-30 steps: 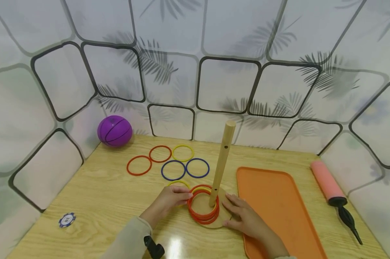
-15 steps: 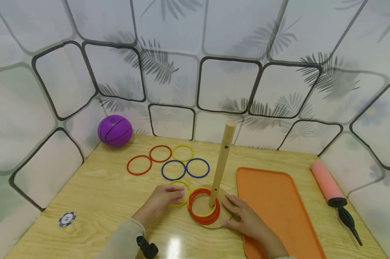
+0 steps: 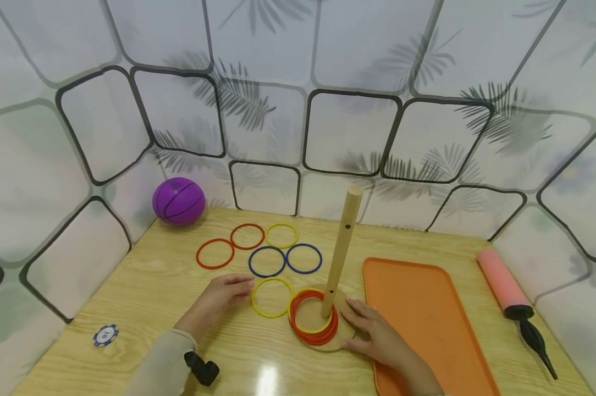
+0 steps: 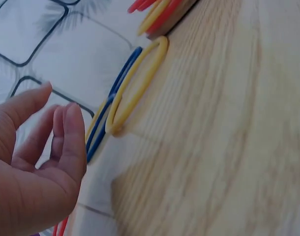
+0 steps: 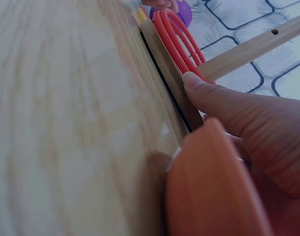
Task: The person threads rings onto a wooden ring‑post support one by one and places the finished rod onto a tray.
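Observation:
In the head view a wooden ring-toss stand has an upright post (image 3: 342, 247) on a round base (image 3: 345, 328). Several red rings (image 3: 321, 342) and a yellow ring lie stacked on the base around the post. My right hand (image 3: 377, 336) holds the base's right edge; its thumb (image 5: 214, 96) touches that edge in the right wrist view. My left hand (image 3: 220, 297) hovers with relaxed fingers beside a loose yellow ring (image 3: 272, 317) flat on the table. Nothing shows between its fingers (image 4: 71, 140) in the left wrist view.
Behind lie two blue rings (image 3: 267, 276), two red rings (image 3: 215, 268) and another yellow ring (image 3: 281, 247). An orange tray (image 3: 417, 308) stands on the right, partly under my right forearm, with a pink hand pump (image 3: 503, 278) beyond. A purple ball (image 3: 179, 202) and a poker chip (image 3: 105, 335) are left.
My left hand has let go of the stacked rings and drawn back left, uncovering the loose yellow ring. The stacked rings have settled on the base. My right hand stays in place.

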`<action>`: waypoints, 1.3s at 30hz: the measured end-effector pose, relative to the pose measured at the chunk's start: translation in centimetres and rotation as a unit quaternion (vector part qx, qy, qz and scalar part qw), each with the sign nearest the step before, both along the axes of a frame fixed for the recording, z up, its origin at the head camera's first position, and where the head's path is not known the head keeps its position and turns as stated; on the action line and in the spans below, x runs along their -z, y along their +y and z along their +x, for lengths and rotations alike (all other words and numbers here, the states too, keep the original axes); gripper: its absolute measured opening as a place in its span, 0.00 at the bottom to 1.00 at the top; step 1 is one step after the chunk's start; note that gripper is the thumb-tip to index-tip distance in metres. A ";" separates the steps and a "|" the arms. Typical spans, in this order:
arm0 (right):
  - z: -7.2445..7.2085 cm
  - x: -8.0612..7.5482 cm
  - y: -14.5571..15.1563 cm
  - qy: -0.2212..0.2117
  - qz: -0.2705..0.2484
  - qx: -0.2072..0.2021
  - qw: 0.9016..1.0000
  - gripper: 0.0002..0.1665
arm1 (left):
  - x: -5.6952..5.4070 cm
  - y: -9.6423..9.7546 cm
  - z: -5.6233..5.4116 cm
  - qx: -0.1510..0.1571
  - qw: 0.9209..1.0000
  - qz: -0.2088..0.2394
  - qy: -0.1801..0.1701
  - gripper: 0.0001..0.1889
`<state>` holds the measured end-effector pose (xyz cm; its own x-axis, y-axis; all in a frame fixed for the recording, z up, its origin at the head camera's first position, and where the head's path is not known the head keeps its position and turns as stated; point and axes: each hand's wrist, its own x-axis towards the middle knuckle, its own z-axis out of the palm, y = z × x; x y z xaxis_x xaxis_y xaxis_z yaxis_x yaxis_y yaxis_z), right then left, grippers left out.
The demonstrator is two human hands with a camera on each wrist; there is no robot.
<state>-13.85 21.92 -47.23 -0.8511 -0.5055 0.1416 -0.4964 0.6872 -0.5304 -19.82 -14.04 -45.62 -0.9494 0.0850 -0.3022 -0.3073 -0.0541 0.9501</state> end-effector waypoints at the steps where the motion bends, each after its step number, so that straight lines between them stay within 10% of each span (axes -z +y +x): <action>1: -0.1 0.0 0.0 0.001 0.000 0.000 1.000 0.40 | 0.0 -0.2 -0.1 0.006 1.000 0.001 0.001 0.20; 11: -0.1 0.4 -0.1 0.012 0.003 -0.003 1.000 0.40 | 1.5 -0.9 -0.9 0.047 0.998 -0.005 0.028 0.25; 18: -0.1 0.3 0.0 0.005 0.003 0.001 1.000 0.41 | 1.6 0.4 -1.6 0.012 0.993 -0.109 0.051 0.21; 39: 0.0 0.2 0.1 0.013 0.006 0.002 1.000 0.40 | 2.1 2.3 -1.6 -0.058 0.973 -0.214 0.068 0.13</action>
